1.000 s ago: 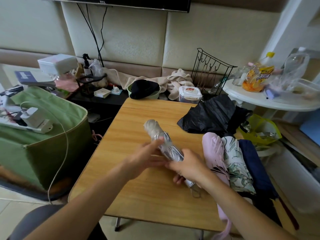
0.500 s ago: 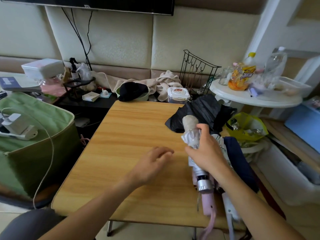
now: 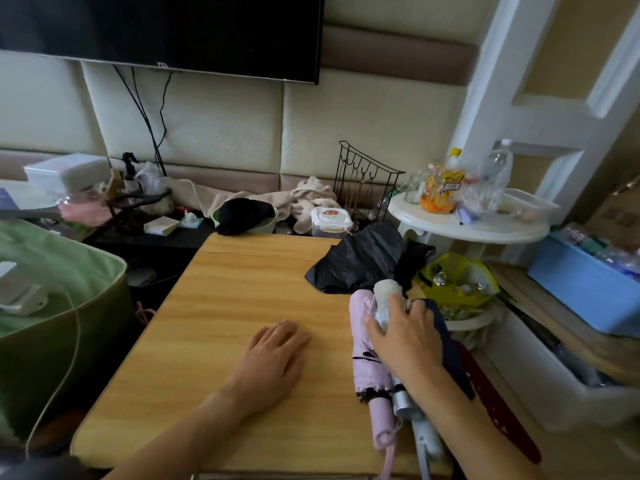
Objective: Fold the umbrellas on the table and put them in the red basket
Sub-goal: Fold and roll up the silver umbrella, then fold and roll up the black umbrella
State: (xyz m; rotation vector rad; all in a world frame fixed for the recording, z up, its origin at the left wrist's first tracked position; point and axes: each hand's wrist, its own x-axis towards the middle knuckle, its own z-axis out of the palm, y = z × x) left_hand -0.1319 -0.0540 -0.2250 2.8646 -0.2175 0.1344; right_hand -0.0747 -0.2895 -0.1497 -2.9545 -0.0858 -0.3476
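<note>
Gripping the silver umbrella [image 3: 386, 306] near its capped tip, the right hand [image 3: 407, 337] curls fingers round the folded canopy, laying it among the pink umbrella [image 3: 363, 344] and navy umbrella [image 3: 450, 344] at the table's [image 3: 225, 306] three o'clock edge. Left hand [image 3: 273, 355] lies flat, fingers relaxed, palm down on bare wood. Black umbrella [image 3: 356, 261] sprawls unfolded at one o'clock; beyond it, a white round table [image 3: 467, 226].

Folded silver umbrella [image 3: 382, 315] lies among pink umbrella [image 3: 367, 355], navy umbrella [image 3: 450, 344] and loose black umbrella [image 3: 360, 261] at the desk's right edge.
</note>
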